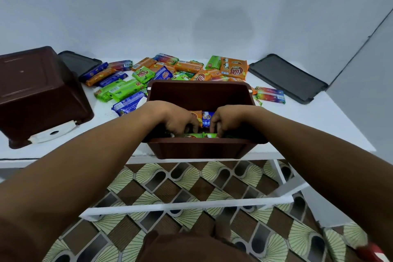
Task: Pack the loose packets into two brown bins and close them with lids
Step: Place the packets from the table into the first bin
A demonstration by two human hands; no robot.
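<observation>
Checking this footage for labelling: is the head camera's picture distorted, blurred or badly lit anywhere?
Head view: strong wide-angle stretch, the forearms balloon toward the bottom corners; light is dim, cool and even, with no glare; a soft shadow lies on the wall; print on the loose packets is soft; a red object at bottom right is smeared.

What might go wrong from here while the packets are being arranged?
The open brown bin stands at the front edge of the table, seemingly overhanging it; with the left hand and right hand both inside, a pull toward the person might tip it off. Loose packets crowd close behind it, so shifting the bin might scatter some.
</observation>
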